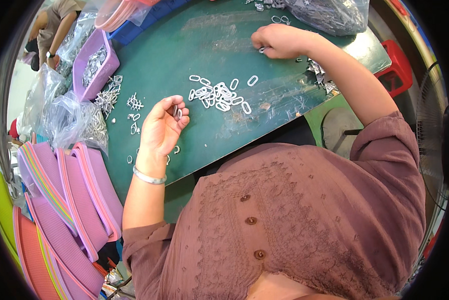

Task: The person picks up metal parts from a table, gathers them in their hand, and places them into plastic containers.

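We held our left hand [165,127] palm up above the green table [159,50], its fingers curled around small metal pieces [179,113], partly hidden. Our right hand [283,41] was well apart from it, toward the upper right, fingertips closed on a small pale piece [262,50]; we could not tell whether that piece touched the tabletop. Between the two hands we had a loose heap of silvery oval links [216,93], a few lying just beside it. To the left we saw a lavender basket [111,66] of metal parts, and at the upper right a clear plastic bag [329,19] full of grey ones, its pale surface marks too small for us to read.
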`<state>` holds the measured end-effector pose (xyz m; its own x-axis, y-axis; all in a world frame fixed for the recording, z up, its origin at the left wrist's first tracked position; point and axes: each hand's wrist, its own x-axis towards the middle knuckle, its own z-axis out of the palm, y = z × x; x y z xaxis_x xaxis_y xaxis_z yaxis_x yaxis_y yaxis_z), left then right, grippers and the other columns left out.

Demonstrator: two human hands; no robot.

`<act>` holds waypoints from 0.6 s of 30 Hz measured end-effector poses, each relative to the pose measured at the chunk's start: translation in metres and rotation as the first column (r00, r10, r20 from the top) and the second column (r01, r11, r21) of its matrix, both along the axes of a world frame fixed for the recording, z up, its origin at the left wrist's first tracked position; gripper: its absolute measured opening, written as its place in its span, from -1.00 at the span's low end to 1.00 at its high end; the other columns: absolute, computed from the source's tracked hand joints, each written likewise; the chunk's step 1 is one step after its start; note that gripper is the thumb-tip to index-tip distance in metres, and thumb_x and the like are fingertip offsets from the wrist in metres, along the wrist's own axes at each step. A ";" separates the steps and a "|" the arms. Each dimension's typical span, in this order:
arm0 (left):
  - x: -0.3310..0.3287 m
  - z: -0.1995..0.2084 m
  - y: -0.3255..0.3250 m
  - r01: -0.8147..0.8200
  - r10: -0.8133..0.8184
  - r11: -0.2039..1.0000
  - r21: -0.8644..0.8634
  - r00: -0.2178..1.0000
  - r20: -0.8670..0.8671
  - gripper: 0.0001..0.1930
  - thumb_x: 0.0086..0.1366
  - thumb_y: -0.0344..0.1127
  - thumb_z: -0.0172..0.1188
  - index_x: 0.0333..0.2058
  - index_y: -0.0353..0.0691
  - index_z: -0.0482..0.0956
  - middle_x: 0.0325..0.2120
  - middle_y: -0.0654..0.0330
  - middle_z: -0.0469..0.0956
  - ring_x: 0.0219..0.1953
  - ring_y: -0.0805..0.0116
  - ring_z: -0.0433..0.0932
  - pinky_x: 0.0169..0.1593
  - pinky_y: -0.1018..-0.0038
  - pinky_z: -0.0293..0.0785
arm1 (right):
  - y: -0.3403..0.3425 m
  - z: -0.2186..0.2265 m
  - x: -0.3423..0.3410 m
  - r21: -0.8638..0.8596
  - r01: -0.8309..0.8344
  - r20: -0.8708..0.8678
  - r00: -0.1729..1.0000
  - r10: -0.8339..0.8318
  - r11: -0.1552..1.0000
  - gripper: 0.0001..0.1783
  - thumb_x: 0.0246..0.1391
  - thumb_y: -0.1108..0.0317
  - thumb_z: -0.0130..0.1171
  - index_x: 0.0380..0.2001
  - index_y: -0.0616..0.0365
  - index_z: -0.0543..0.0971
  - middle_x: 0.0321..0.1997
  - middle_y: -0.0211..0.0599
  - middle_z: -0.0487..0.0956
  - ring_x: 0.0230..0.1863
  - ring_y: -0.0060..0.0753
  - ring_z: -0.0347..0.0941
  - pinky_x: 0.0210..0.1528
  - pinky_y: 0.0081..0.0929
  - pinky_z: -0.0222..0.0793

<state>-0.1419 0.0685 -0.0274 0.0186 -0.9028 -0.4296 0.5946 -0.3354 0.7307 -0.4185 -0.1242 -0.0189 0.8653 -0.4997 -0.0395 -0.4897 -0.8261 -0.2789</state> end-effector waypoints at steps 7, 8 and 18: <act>-0.019 0.006 -0.012 0.323 -0.109 0.944 0.070 0.104 0.989 -0.71 0.00 -0.32 0.21 -0.27 -0.26 0.47 -0.65 0.32 0.37 -0.60 0.50 0.33 -0.50 0.56 0.26 | 0.052 0.002 0.024 0.139 -0.228 0.057 0.973 0.222 0.964 -0.83 -0.24 0.47 0.12 -0.49 0.25 0.40 -0.43 -0.17 0.40 -0.36 -0.09 0.37 -0.33 -0.28 0.28; -0.022 0.006 -0.014 0.328 -0.080 0.941 0.077 -0.006 0.997 -0.70 -0.01 -0.32 0.21 -0.27 -0.26 0.47 -0.66 0.30 0.37 -0.59 0.47 0.34 -0.49 0.54 0.27 | 0.053 0.001 0.024 0.121 -0.222 0.055 0.975 0.217 0.967 -0.84 -0.24 0.47 0.12 -0.51 0.25 0.39 -0.44 -0.17 0.40 -0.37 -0.09 0.36 -0.34 -0.27 0.27; -0.018 -0.003 -0.028 0.360 -0.083 0.924 0.129 -0.139 0.987 -0.82 -0.01 -0.32 0.17 -0.47 -0.32 0.48 -0.66 0.16 0.42 -0.58 0.36 0.40 -0.45 0.46 0.32 | 0.058 0.003 0.038 0.233 -0.172 0.049 0.985 0.165 0.957 -0.84 -0.23 0.43 0.14 -0.58 0.24 0.37 -0.50 -0.18 0.38 -0.37 -0.04 0.35 -0.34 -0.27 0.25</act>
<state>-0.1596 0.0408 -0.0307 0.0683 -0.9961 -0.0558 -0.8777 -0.0866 0.4714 -0.3805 -0.0658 -0.0155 0.9386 -0.3260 -0.1127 -0.3382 -0.8052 -0.4871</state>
